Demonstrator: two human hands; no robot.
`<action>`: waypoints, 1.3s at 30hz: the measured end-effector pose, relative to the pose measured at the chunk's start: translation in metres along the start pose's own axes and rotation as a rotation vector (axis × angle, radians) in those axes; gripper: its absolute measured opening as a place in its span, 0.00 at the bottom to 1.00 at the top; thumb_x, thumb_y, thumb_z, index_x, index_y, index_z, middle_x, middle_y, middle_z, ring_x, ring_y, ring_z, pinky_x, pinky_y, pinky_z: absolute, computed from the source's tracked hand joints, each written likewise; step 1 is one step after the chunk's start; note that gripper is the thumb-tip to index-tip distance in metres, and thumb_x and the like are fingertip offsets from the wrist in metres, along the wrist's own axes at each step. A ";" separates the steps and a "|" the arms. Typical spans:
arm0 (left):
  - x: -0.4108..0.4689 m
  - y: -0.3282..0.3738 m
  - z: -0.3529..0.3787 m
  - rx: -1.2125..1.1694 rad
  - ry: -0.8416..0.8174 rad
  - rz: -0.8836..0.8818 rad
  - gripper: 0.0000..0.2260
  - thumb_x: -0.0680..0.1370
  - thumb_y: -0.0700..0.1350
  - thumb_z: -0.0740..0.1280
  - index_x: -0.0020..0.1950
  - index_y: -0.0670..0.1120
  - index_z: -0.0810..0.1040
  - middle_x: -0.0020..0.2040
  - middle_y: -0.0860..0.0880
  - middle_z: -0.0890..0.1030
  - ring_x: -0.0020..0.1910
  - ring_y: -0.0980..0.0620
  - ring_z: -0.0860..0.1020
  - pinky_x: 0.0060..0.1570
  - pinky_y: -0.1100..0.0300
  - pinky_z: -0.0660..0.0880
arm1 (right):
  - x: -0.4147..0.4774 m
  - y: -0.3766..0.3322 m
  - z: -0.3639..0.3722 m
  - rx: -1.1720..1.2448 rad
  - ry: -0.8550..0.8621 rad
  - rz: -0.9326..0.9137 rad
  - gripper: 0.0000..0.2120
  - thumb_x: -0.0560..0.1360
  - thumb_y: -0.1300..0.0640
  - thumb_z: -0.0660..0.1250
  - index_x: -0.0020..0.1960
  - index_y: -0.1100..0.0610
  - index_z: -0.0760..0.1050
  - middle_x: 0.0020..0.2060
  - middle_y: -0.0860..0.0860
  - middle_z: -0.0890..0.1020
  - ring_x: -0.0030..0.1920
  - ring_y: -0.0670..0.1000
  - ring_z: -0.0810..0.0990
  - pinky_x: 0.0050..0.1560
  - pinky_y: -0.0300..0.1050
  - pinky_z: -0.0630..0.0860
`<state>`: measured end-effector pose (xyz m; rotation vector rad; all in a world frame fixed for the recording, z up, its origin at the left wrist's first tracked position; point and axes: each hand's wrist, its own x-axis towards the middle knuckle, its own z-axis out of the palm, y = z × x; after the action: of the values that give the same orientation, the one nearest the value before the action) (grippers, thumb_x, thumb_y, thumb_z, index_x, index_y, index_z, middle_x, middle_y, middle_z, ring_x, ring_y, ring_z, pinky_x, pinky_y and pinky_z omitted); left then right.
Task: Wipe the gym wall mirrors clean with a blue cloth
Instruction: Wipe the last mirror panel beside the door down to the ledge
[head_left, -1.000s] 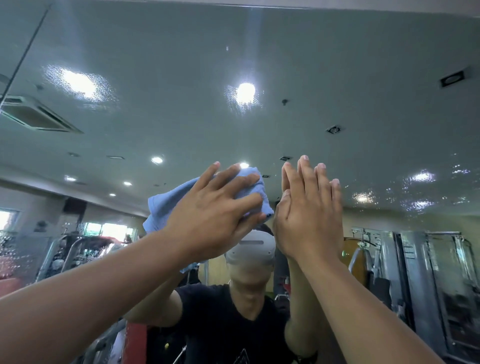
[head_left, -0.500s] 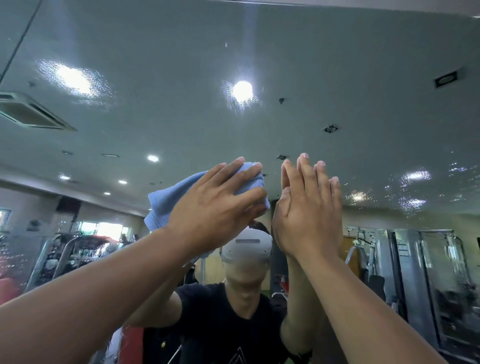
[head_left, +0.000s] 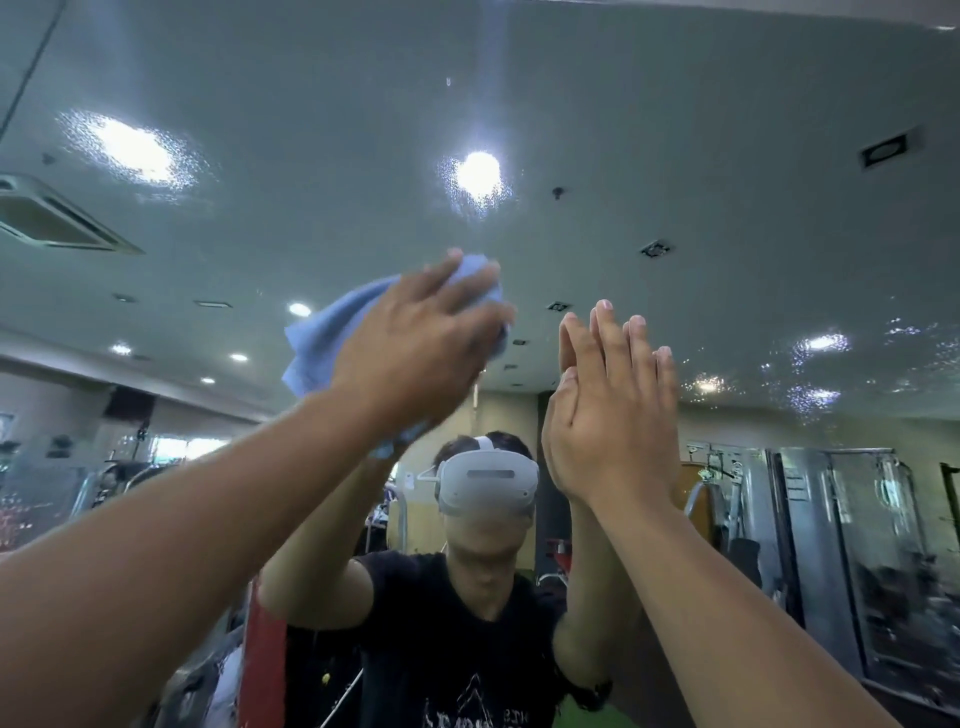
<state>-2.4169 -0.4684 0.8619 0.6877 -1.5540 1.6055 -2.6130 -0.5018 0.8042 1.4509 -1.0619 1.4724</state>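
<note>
The blue cloth (head_left: 322, 338) is found high on the wall mirror (head_left: 675, 156), left of centre, held against the glass under the left hand (head_left: 415, 348). It is a pale, soft blue with a fine towelling weave. It is bunched into loose folds rather than laid flat; one crumpled corner sticks out to the left of the wrist and a small edge is seen below the palm. No marks or stains can be made out on it, as this area is blurred by motion. The left fingers (head_left: 457, 275) are laid nearly straight and slightly spread over the bundle, pressing it to the glass. The right hand (head_left: 613, 415) is set flat on the mirror just beside the cloth but apart from it, fingers straight and pressed together, meeting their own reflection. Specks of droplets are noted on the glass around the reflected ceiling lights (head_left: 478, 174). A white headset (head_left: 488, 486), a black T-shirt (head_left: 441, 639) and gym machines (head_left: 831, 545) are reflected below.
</note>
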 end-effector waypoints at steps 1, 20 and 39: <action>-0.015 0.009 -0.001 -0.017 -0.041 0.051 0.10 0.82 0.47 0.64 0.62 0.51 0.80 0.72 0.44 0.75 0.70 0.37 0.72 0.68 0.43 0.70 | 0.000 0.000 0.000 0.000 -0.004 0.000 0.29 0.81 0.49 0.43 0.82 0.49 0.58 0.83 0.51 0.57 0.83 0.57 0.51 0.81 0.55 0.42; 0.034 -0.020 -0.003 0.050 0.270 0.054 0.06 0.72 0.34 0.77 0.47 0.39 0.85 0.51 0.40 0.84 0.60 0.47 0.68 0.59 0.54 0.65 | 0.000 0.000 -0.001 -0.014 -0.008 -0.005 0.29 0.82 0.49 0.42 0.82 0.49 0.56 0.83 0.51 0.56 0.83 0.56 0.50 0.81 0.56 0.43; 0.010 -0.020 0.013 -0.011 -0.051 -0.073 0.15 0.85 0.49 0.55 0.66 0.49 0.77 0.75 0.45 0.71 0.76 0.39 0.66 0.70 0.44 0.68 | -0.001 -0.001 0.001 -0.017 0.054 -0.004 0.28 0.82 0.51 0.47 0.81 0.51 0.63 0.81 0.52 0.62 0.81 0.58 0.57 0.80 0.55 0.45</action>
<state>-2.4079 -0.4810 0.8832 0.7756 -1.5552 1.5360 -2.6116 -0.5022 0.8033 1.3928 -1.0354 1.4879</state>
